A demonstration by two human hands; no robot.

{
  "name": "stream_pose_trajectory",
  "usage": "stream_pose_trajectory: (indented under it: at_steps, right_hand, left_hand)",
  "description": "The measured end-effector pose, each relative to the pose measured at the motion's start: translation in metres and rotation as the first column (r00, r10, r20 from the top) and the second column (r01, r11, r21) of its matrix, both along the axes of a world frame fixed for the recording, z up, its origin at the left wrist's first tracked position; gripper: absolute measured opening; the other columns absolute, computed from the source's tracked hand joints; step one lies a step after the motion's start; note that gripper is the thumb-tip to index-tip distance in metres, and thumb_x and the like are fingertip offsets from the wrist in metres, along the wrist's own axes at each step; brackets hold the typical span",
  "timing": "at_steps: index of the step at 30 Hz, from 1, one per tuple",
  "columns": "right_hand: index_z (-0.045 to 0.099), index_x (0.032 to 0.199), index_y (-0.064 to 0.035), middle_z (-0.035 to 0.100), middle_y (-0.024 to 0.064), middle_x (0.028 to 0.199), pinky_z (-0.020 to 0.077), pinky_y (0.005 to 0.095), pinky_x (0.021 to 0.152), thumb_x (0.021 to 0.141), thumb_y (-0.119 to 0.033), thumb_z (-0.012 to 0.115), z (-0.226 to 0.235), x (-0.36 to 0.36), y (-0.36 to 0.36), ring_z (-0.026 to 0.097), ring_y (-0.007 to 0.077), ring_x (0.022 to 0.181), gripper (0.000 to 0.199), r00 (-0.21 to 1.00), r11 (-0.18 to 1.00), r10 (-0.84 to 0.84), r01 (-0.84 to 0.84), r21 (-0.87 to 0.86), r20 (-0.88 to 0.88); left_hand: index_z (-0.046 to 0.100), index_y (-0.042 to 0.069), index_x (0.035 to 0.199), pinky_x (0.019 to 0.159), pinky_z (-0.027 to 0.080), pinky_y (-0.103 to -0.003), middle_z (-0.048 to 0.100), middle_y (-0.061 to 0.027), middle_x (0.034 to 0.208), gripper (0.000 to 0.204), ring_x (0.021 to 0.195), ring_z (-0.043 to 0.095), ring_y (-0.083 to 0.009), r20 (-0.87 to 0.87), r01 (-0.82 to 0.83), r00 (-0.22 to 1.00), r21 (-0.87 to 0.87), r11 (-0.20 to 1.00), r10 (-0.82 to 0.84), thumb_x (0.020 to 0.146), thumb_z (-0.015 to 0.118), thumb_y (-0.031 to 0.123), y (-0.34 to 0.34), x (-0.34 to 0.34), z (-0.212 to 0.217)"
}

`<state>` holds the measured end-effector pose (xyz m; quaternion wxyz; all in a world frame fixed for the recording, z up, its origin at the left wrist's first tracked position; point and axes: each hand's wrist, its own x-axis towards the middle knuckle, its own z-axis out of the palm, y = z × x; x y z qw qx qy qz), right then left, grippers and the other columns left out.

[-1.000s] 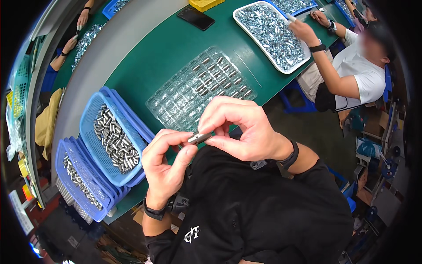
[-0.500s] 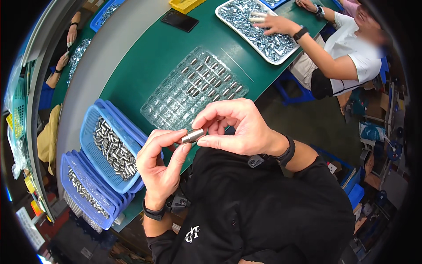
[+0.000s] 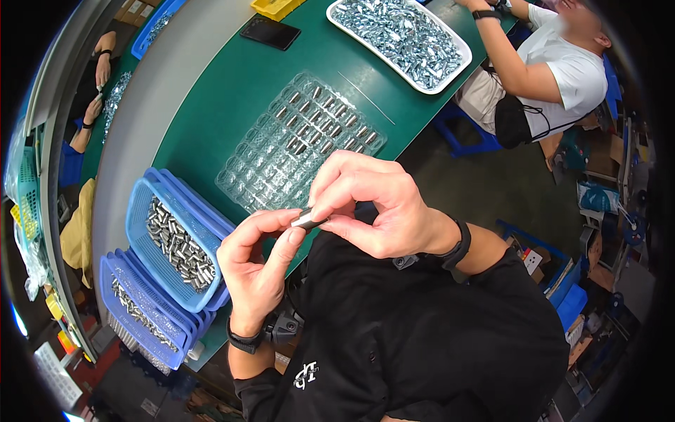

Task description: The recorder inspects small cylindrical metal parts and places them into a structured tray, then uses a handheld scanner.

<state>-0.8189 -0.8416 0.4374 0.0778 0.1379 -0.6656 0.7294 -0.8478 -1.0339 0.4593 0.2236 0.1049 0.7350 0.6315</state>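
Observation:
Between my two hands is a small shiny metal cylinder, held level in front of my chest. My left hand pinches its left end between thumb and forefinger. The right end lies between the thumb and fingers of my right hand, which partly hide it. Just beyond my hands, a clear plastic tray with rows of round pockets lies on the green table. Several metal cylinders like this one sit in its far-right pockets; the nearer-left pockets hold none.
To the left, a blue basket of metal cylinders stands beside another blue basket of them. A white tray of shiny metal parts, a dark phone and a yellow bin lie farther off. A co-worker sits at right.
My right fingers have closed farther over the cylinder, covering more of its right end. The co-worker's hand has left the white tray. My view has shifted slightly.

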Motion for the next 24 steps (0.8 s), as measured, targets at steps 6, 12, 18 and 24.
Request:
stream_pose_trajectory:
  at_steps: [6,12,18,24]
  right_hand:
    - [0.061,0.095,0.0002,0.058,0.0054,0.087,0.0442,0.0165,0.053,0.071,0.006,0.068,0.004,-0.001,0.006,0.055,0.0054,0.065,0.026,0.973,1.000,0.028,-0.027,-0.008,0.229]
    - [0.061,0.097,0.0007,0.060,0.0039,0.085,0.0435,0.0164,0.053,0.072,0.004,0.069,-0.004,-0.003,0.013,0.055,0.0040,0.065,0.026,0.952,0.994,0.086,-0.062,-0.092,0.295]
    - [0.060,0.092,0.0002,0.060,0.0048,0.085,0.0432,0.0174,0.053,0.072,0.005,0.068,-0.007,-0.007,0.018,0.055,0.0049,0.064,0.022,0.953,0.989,0.127,-0.100,-0.109,0.276]
    - [0.059,0.086,-0.0005,0.058,0.0060,0.084,0.0431,0.0182,0.052,0.071,0.007,0.066,-0.006,-0.016,0.015,0.054,0.0067,0.060,0.019,0.994,0.995,0.073,-0.066,-0.077,0.083]
  left_hand:
    - [0.064,-0.002,0.093,0.069,0.045,-0.023,0.062,-0.0099,0.089,0.021,0.078,0.058,-0.0132,-0.142,-0.009,0.990,0.049,0.999,0.016,0.073,0.068,-0.005,0.006,-0.002,0.000]
    - [0.064,-0.001,0.092,0.068,0.045,-0.023,0.062,-0.0099,0.089,0.021,0.078,0.058,-0.0136,-0.253,0.000,0.967,0.047,0.999,0.012,0.072,0.069,-0.006,0.012,-0.007,-0.003]
    - [0.064,-0.002,0.093,0.067,0.045,-0.023,0.062,-0.0097,0.088,0.021,0.078,0.058,-0.0136,-0.327,0.017,0.945,0.026,1.000,-0.007,0.073,0.069,-0.005,0.017,-0.011,-0.003]
    - [0.064,-0.003,0.095,0.069,0.046,-0.023,0.063,-0.0092,0.086,0.020,0.076,0.059,-0.0128,-0.071,-0.089,0.993,0.004,0.996,0.089,0.076,0.067,-0.003,0.013,-0.006,0.005]
